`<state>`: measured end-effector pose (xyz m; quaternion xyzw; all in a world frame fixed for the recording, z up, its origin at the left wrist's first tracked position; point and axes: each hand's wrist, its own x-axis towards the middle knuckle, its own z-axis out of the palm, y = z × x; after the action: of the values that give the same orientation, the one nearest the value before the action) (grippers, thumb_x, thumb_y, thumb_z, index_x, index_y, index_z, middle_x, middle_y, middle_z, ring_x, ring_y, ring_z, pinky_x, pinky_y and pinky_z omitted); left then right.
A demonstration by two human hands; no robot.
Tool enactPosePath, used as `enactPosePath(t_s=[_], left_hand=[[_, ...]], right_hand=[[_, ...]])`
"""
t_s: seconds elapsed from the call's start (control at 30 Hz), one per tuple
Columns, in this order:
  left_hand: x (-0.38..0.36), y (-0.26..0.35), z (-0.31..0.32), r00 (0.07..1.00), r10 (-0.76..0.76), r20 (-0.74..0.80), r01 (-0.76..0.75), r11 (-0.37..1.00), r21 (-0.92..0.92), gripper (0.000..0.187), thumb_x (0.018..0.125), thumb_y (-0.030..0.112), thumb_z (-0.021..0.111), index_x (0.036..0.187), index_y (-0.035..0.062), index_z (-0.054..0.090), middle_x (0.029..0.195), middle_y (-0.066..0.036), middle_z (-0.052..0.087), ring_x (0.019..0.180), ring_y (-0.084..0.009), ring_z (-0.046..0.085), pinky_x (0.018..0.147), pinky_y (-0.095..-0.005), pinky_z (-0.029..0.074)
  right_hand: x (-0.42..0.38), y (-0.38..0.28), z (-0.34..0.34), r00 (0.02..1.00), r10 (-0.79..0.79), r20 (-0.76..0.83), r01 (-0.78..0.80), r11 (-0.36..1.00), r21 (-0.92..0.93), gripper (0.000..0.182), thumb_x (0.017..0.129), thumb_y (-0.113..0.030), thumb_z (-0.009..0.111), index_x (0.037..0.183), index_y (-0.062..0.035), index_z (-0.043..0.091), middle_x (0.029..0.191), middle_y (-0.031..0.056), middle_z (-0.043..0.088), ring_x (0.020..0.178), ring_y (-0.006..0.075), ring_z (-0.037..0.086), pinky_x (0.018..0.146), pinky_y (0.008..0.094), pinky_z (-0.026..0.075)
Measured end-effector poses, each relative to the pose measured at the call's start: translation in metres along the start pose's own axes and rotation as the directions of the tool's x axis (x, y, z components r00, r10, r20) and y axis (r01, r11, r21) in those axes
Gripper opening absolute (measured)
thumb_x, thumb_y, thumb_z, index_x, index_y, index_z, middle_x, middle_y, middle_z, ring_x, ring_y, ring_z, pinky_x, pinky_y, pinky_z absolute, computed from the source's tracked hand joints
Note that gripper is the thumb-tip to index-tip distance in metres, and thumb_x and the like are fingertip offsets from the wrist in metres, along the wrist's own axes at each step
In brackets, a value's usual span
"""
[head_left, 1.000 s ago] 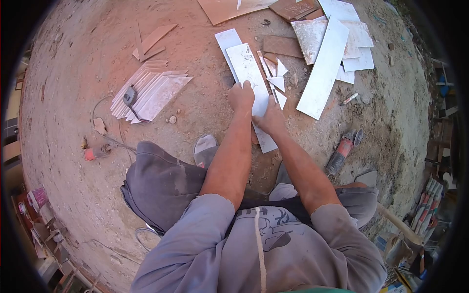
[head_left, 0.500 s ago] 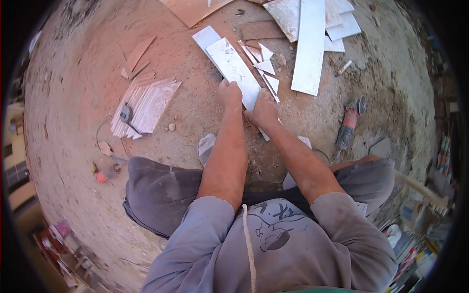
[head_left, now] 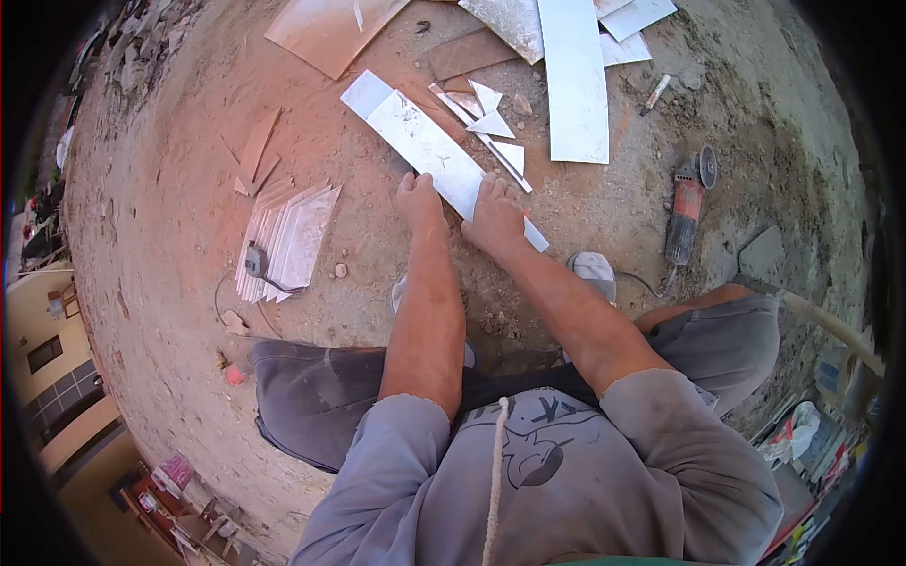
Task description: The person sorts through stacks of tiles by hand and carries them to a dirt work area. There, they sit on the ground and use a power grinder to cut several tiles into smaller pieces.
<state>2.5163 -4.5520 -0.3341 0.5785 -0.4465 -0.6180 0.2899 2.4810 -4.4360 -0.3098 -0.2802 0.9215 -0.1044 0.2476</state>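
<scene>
Two white tile strips lie one on the other, slanting across the ground in front of me. The upper tile strip (head_left: 425, 137) has dark smudges, and the lower tile strip (head_left: 364, 92) shows past it at both ends. My left hand (head_left: 420, 200) is closed at the near long edge of the strips, thumb toward the tile. Closed over the strips' lower right part, my right hand (head_left: 495, 213) has its fingers on the top face and its thumb at the near edge. The undersides of the strips are hidden.
Tile offcuts (head_left: 491, 123) lie just beyond the strips, near a long white tile (head_left: 574, 85). At right rests an angle grinder (head_left: 685, 208) with its cord. A tape measure (head_left: 255, 260) sits on stacked tile pieces (head_left: 300, 236) at left. My shoe (head_left: 593, 267) is close by.
The upper strip now lies more squarely along the lower one. Both hands stay on the strips, the right one further over the top. My view has turned slightly.
</scene>
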Motion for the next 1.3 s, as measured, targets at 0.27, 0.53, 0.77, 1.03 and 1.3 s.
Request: enactPosePath(t_s=[0.27, 0.53, 0.77, 1.03, 1.3], left_hand=[[0.012, -0.003, 0.004, 0.996, -0.075, 0.041, 0.074, 0.997, 0.024, 0.042, 0.086, 0.003, 0.062, 0.124, -0.0144, 0.056, 0.115, -0.021, 0.067, 0.102, -0.0264, 0.066, 0.090, -0.0335, 0.051], [0.016, -0.001, 0.000, 0.995, -0.096, 0.001, 0.095, 0.986, 0.135, 0.042, 0.086, 0.006, 0.063, 0.122, -0.0134, 0.059, 0.113, -0.019, 0.068, 0.101, -0.0257, 0.066, 0.088, -0.0339, 0.051], [0.020, -0.001, -0.004, 0.989, -0.139, 0.042, 0.137, 0.989, 0.056, 0.037, 0.086, 0.008, 0.062, 0.118, -0.0094, 0.063, 0.107, -0.016, 0.069, 0.094, -0.0234, 0.066, 0.083, -0.0333, 0.051], [-0.002, 0.006, -0.014, 0.963, -0.265, 0.042, 0.267, 0.963, -0.035, 0.034, 0.093, 0.024, 0.059, 0.114, -0.0016, 0.065, 0.105, -0.009, 0.067, 0.096, -0.0229, 0.062, 0.080, -0.0382, 0.050], [-0.028, 0.020, -0.001, 0.977, 0.210, 0.050, -0.188, 0.718, 0.671, 0.060, 0.083, 0.033, 0.071, 0.128, -0.0047, 0.055, 0.117, -0.020, 0.064, 0.113, -0.0326, 0.061, 0.098, -0.0428, 0.046]], right_hand=[[0.003, -0.003, -0.014, 1.000, 0.005, 0.025, -0.007, 0.999, 0.042, 0.089, 0.069, -0.029, 0.075, 0.137, 0.0056, 0.029, 0.131, 0.0217, 0.044, 0.128, 0.0367, 0.043, 0.110, 0.0442, 0.033], [0.005, -0.008, -0.012, 0.999, 0.041, 0.000, -0.041, 0.999, 0.012, 0.084, 0.068, -0.028, 0.078, 0.132, 0.0036, 0.033, 0.130, 0.0203, 0.045, 0.126, 0.0343, 0.044, 0.105, 0.0457, 0.034], [0.007, 0.000, -0.014, 1.000, -0.009, 0.010, 0.008, 0.995, 0.100, 0.078, 0.066, -0.028, 0.078, 0.125, 0.0037, 0.038, 0.129, 0.0230, 0.047, 0.124, 0.0356, 0.048, 0.104, 0.0441, 0.042], [0.042, 0.052, -0.040, 0.975, -0.045, -0.218, 0.124, 0.922, 0.367, 0.082, 0.053, -0.034, 0.087, 0.115, 0.0077, 0.054, 0.114, 0.0249, 0.060, 0.108, 0.0384, 0.060, 0.094, 0.0425, 0.050], [0.093, 0.117, -0.106, 0.831, 0.252, -0.497, -0.030, 0.911, 0.411, 0.090, 0.055, -0.039, 0.086, 0.118, 0.0118, 0.047, 0.116, 0.0274, 0.055, 0.111, 0.0406, 0.056, 0.096, 0.0458, 0.048]])
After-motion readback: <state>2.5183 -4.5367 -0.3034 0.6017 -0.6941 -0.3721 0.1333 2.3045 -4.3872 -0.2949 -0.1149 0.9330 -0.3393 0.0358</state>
